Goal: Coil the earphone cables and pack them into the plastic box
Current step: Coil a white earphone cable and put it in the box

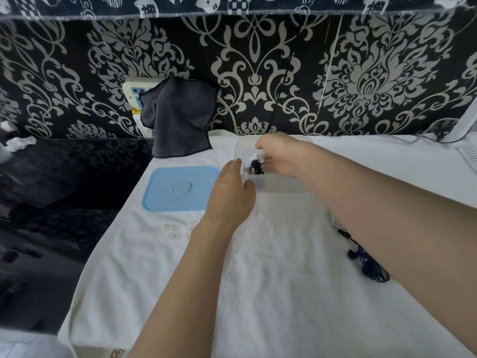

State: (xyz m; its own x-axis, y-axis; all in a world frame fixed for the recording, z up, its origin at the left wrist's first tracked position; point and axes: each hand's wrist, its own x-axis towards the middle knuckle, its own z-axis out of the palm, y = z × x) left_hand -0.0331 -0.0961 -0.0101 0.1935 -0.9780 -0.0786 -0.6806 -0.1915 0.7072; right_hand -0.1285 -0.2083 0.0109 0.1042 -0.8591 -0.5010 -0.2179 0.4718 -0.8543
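Earphone coil (256, 167) pinched in right hand (280, 153) over box (273, 183); left hand (232, 192) grip apart.

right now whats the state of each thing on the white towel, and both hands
clear plastic box: open, lid off
black coiled earphone cable: in the box, at the right hand's fingertips
flat light blue lid: lying left of the box
dark blue earphones: loosely bunched on the towel, unpacked
dark grey cloth: draped over a wall socket
left hand: resting on the box's left wall
right hand: over the box; grip unclear
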